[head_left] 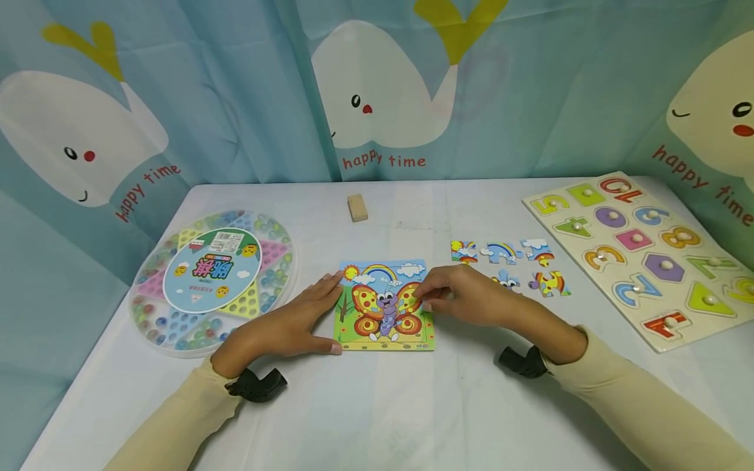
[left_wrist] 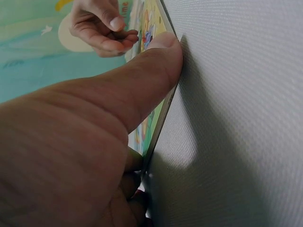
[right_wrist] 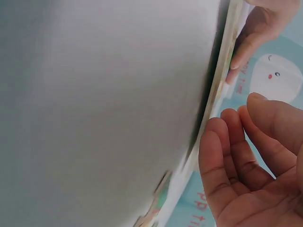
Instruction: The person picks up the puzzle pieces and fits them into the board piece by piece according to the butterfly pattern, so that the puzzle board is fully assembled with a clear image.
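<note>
A butterfly jigsaw board (head_left: 385, 327) lies flat on the white table, showing a purple butterfly with a sun and rainbow above it. Along its left edge rests my left hand (head_left: 288, 333), fingers stretched forward and thumb against the lower left corner. In the left wrist view, the left thumb (left_wrist: 142, 71) touches the board's rim. My right hand (head_left: 471, 297) is at the board's right edge, fingertips over the butterfly's right wing. The right wrist view shows the fingers of the right hand (right_wrist: 251, 161) loosely bent, thumb apart from them, nothing visible between.
Several loose jigsaw pieces (head_left: 502, 252) lie right of the board, some partly behind my right hand. A number peg board (head_left: 639, 242) stands further right. To the left is a round marble game (head_left: 212, 281). A small wooden block (head_left: 357, 208) sits behind, before a whale-print curtain (head_left: 259, 98).
</note>
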### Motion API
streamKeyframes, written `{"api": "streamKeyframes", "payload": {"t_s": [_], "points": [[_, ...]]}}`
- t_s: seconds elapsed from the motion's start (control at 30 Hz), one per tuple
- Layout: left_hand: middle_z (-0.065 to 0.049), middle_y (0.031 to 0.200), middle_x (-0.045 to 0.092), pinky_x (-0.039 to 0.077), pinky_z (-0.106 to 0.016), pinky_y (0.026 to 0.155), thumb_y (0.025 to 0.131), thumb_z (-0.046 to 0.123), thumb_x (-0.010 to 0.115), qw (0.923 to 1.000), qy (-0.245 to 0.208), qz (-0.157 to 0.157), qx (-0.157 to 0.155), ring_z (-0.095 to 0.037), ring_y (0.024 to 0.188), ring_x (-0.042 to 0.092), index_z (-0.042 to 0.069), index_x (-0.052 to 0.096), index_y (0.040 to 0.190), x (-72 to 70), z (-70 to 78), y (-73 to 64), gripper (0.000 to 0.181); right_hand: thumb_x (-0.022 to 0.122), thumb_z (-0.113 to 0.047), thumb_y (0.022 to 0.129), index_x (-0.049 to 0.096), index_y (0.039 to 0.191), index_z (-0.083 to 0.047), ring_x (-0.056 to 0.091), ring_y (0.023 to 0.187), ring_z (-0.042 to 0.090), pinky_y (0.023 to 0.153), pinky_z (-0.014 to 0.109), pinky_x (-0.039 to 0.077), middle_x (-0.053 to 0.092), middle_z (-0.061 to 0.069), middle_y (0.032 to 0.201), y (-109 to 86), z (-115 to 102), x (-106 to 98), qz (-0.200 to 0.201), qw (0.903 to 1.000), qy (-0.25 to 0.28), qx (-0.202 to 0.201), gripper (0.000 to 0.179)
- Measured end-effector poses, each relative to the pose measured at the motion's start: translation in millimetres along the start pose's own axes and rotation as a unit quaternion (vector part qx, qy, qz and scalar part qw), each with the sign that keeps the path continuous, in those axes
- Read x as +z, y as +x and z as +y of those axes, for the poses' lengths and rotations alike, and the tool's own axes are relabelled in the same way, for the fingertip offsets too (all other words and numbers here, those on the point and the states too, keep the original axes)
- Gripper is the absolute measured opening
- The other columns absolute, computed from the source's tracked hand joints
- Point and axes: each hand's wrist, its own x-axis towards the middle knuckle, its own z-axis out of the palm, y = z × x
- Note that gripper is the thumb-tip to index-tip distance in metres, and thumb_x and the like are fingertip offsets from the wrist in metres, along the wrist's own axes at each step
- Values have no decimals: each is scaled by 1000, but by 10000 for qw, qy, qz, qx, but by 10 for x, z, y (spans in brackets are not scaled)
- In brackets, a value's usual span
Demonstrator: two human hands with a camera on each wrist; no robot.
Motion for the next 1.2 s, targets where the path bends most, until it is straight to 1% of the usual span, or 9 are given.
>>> {"api": "streamKeyframes", "payload": {"t_s": [0.23, 0.43, 0.53, 0.63, 0.83, 0.93, 1.0, 1.1, 1.2], "points": [[0, 163, -5, 11, -48, 116, 85, 45, 73, 10000, 5, 25, 72, -23, 147, -5, 5, 16, 155, 1, -7, -5, 99, 66, 6, 86, 73, 106, -2, 62, 90, 15, 77, 29, 53, 69, 1, 100, -77, 88, -101, 251, 9995, -192, 94, 23], [-1, 163, -5, 10, -47, 116, 85, 44, 73, 10000, 23, 7, 87, -24, 147, -5, 4, 16, 155, -6, -2, -7, 99, 69, 4, 86, 72, 108, -3, 61, 88, 14, 75, 29, 53, 68, 2, 102, -146, 122, -170, 360, 9984, -353, 263, 23], [-1, 163, -5, 9, -46, 117, 85, 43, 73, 9999, 31, -1, 99, -24, 147, -5, 3, 15, 155, -9, 1, -9, 99, 70, 3, 85, 73, 107, -4, 61, 89, 15, 75, 31, 53, 69, 2, 104, -161, 164, -190, 501, 9969, -524, 312, 23], [-2, 163, -5, 9, -46, 117, 85, 42, 74, 9999, 21, -1, 118, -24, 147, -5, 3, 15, 155, -8, 1, -9, 99, 71, 3, 84, 73, 107, -3, 61, 89, 16, 75, 34, 52, 69, 3, 104, -183, 191, -217, 651, 9955, -590, 345, 23], [-2, 163, -5, 9, -46, 117, 85, 43, 74, 9999, 45, 1, 119, -24, 147, -5, 3, 16, 155, -5, 1, -6, 99, 67, 3, 86, 71, 109, 0, 58, 81, 14, 73, 29, 50, 67, 6, 104, -236, 224, -280, 790, 9939, -572, 513, 24], [-2, 163, -4, 10, -46, 117, 85, 43, 74, 9999, 58, -1, 92, -24, 147, -5, 3, 16, 155, -5, 2, -6, 99, 66, 2, 88, 70, 111, 1, 60, 78, 13, 74, 31, 50, 66, 6, 105, -258, 242, -305, 794, 9936, -534, 594, 23], [-2, 163, -4, 9, -46, 117, 85, 44, 73, 10000, 65, -3, 73, -24, 147, -5, 3, 15, 155, -7, 3, -6, 100, 67, 0, 88, 69, 112, 1, 61, 81, 14, 77, 35, 50, 66, 7, 105, -270, 253, -315, 820, 9933, -560, 592, 24], [-2, 163, -5, 9, -46, 117, 85, 44, 73, 9999, 82, -10, 65, -23, 147, -5, 4, 15, 155, -7, 2, -5, 100, 70, 0, 86, 68, 114, 1, 61, 90, 19, 81, 41, 50, 66, 7, 108, -289, 270, -319, 829, 9925, -605, 663, 28], [-2, 163, -5, 9, -46, 117, 85, 44, 73, 9999, 67, -13, 92, -24, 147, -5, 3, 15, 155, -7, 1, -6, 100, 73, 0, 83, 68, 116, 1, 58, 99, 24, 84, 43, 49, 64, 9, 113, -296, 276, -308, 701, 9919, -705, 791, 33]]}}
